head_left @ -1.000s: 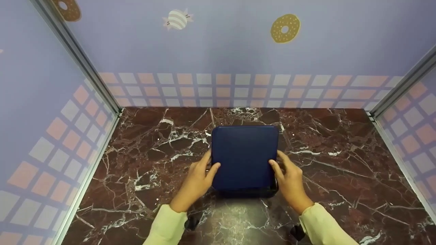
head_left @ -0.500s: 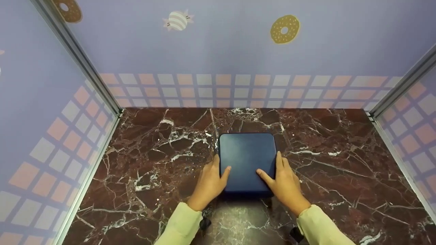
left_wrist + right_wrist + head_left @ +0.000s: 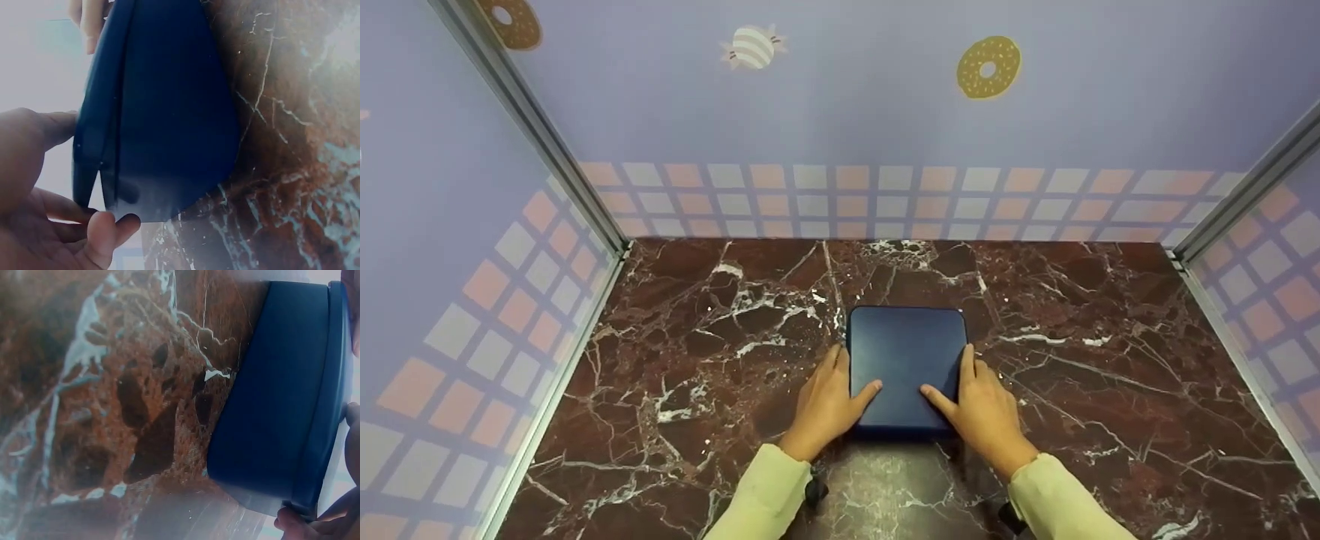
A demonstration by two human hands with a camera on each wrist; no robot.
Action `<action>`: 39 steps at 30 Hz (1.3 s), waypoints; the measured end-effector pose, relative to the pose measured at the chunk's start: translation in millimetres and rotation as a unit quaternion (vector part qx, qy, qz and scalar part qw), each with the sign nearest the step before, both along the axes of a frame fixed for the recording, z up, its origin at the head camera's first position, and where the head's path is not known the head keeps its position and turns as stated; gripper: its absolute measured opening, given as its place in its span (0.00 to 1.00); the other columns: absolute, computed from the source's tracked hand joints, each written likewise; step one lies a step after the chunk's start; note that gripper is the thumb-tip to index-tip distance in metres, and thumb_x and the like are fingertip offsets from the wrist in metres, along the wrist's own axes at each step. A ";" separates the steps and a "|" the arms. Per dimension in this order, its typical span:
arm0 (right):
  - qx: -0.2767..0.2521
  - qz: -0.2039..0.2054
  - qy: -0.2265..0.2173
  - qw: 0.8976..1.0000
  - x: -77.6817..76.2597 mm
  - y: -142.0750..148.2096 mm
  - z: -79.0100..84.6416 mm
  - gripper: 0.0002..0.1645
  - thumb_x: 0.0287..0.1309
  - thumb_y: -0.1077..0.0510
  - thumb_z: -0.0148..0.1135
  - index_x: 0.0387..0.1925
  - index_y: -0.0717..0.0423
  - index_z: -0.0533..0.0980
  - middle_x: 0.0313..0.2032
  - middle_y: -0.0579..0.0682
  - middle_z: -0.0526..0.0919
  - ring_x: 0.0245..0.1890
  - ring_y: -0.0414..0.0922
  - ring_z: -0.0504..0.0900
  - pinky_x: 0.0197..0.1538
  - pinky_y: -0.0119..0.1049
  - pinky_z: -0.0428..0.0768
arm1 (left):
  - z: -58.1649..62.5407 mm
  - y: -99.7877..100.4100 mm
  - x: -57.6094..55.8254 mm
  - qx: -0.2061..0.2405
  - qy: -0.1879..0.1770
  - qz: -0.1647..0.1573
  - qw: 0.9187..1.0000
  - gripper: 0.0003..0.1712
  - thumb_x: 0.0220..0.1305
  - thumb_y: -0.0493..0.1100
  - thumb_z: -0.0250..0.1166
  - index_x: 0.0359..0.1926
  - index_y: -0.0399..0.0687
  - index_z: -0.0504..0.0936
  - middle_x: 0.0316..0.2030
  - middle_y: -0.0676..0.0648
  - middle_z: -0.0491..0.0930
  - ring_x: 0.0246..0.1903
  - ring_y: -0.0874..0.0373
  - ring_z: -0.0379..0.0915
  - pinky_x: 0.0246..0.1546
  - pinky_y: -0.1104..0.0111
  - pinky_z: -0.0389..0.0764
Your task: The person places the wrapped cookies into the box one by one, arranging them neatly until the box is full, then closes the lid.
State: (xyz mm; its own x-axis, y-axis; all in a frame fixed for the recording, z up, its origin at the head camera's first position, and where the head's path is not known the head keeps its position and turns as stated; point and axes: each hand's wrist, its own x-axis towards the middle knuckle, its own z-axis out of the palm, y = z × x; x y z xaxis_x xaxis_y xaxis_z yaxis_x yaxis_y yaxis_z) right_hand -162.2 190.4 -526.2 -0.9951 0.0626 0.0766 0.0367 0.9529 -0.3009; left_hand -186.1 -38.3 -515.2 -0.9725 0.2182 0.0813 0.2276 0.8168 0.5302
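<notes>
A dark blue rectangular box (image 3: 174, 112) rests on the marbled table, its matching lid (image 3: 907, 352) on top. From the left my left hand (image 3: 826, 401) holds the lid, thumb on the upper face and fingers along the side. Opposite it, my right hand (image 3: 988, 409) grips the other side the same way. A narrow wedge of gap shows between lid and box near my left fingers in the left wrist view. In the right wrist view, the lid's rim lies against the box (image 3: 270, 399) with no clear gap. The box's inside is hidden.
Marbled dark red tabletop (image 3: 697, 337) surrounds the box. A patterned back wall (image 3: 840, 112) and side panels stand around it, joined by metal posts (image 3: 540, 127) at the corners.
The lid has come down onto the box and sits slightly nearer to me. Both hands have moved inward with it, thumbs now farther over the top. The dark front edge below the lid is less exposed.
</notes>
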 end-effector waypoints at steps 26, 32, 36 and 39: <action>-0.032 -0.005 -0.031 0.999 -10.7 1.5 -1.7 0.60 0.59 0.27 0.52 0.73 0.67 0.49 0.70 0.66 0.61 0.61 0.65 0.72 0.51 0.62 0.75 | -15.8 2.3 -2.7 0.089 -0.049 0.009 0.995 0.44 0.69 0.61 0.54 0.73 0.36 0.56 0.71 0.36 0.58 0.68 0.38 0.59 0.62 0.45 0.67; -0.058 0.005 -0.010 0.998 -10.0 4.6 -3.1 0.58 0.60 0.29 0.53 0.73 0.67 0.49 0.72 0.67 0.53 0.66 0.66 0.65 0.59 0.62 0.70 | -19.1 3.6 -0.5 0.104 -0.063 0.016 0.992 0.43 0.69 0.60 0.54 0.73 0.36 0.56 0.71 0.35 0.57 0.69 0.38 0.57 0.64 0.45 0.65; -0.069 0.025 0.052 0.996 -12.7 8.3 3.1 0.51 0.62 0.34 0.55 0.72 0.63 0.55 0.73 0.63 0.54 0.71 0.62 0.58 0.66 0.60 0.63 | -16.8 4.6 0.6 0.088 -0.045 0.021 0.995 0.43 0.69 0.60 0.54 0.73 0.37 0.54 0.72 0.36 0.57 0.69 0.37 0.57 0.64 0.45 0.65; -0.070 0.050 0.096 0.992 -17.0 9.2 11.4 0.44 0.63 0.38 0.56 0.71 0.60 0.60 0.73 0.59 0.58 0.73 0.59 0.55 0.69 0.59 0.58 | -12.2 5.5 -1.7 0.043 0.014 0.014 0.999 0.43 0.70 0.60 0.52 0.74 0.39 0.53 0.73 0.37 0.55 0.70 0.38 0.55 0.65 0.45 0.63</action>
